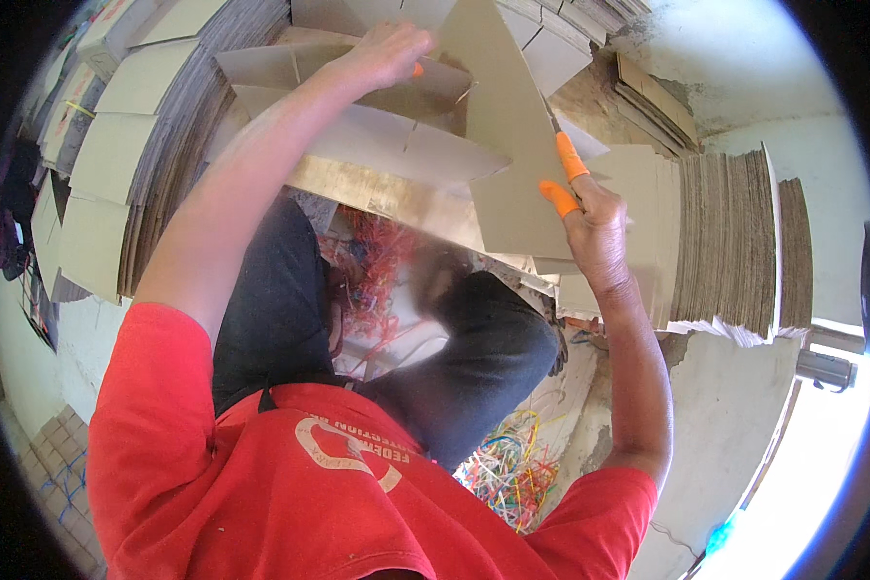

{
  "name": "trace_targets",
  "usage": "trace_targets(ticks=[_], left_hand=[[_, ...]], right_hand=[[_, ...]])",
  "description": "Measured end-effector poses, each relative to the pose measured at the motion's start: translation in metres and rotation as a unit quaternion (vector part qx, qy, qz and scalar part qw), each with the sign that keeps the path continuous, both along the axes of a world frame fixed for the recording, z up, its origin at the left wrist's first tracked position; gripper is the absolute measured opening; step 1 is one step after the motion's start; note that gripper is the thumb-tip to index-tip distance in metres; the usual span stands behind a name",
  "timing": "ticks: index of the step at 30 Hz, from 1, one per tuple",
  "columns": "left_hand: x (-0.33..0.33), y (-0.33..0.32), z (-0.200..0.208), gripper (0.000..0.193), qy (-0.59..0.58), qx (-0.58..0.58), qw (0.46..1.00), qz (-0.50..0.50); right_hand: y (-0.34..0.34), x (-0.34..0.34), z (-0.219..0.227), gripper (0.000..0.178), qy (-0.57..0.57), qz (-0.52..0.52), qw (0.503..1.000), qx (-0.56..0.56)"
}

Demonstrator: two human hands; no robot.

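Note:
My right hand (596, 227), with orange covers on thumb and forefinger, grips a long grey cardboard sheet (512, 174) by its right edge. The sheet stands tilted across the work surface, and its top runs out of view. Further left and higher up, my left hand (393, 53) is closed at the upper edge of a slotted cardboard strip (300, 66); one orange fingertip shows, while the other fingertips are hidden. Nearer to me, a second slotted strip (367, 135) stands on edge, its right end meeting the sheet.
Tall cardboard stacks (116, 159) line the left side. Another thick stack (730, 242) is at the right, with more boards (657, 101) against the far wall. The wooden work surface (387, 198) ends above my knees. Tangled coloured strapping (512, 469) lies on the floor.

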State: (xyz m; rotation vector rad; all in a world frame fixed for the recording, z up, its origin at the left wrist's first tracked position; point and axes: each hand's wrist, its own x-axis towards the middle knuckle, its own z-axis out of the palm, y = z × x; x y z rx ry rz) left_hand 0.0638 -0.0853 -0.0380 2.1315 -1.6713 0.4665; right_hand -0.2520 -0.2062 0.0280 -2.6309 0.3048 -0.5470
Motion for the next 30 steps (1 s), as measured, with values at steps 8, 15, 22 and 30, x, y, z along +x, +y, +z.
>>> trace_targets(ticks=[8, 15, 22, 30], left_hand=[[-0.004, -0.004, -0.002, 0.013, 0.112, 0.103, 0.988, -0.018], [-0.002, 0.000, 0.000, 0.017, 0.114, 0.099, 0.988, -0.027], [0.001, -0.003, 0.000, 0.020, 0.114, 0.110, 0.987, -0.030], [0.002, -0.006, 0.001, 0.020, 0.100, 0.150, 0.984, -0.008]], right_hand=[[-0.013, 0.003, 0.011, 0.060, 0.017, 0.019, 1.000, 0.007], [-0.011, 0.003, 0.010, 0.058, 0.017, 0.028, 0.999, 0.008], [-0.023, 0.004, 0.014, 0.049, 0.011, 0.019, 1.000, 0.020], [-0.009, 0.020, -0.043, 0.024, 0.124, 0.056, 0.990, -0.039]])
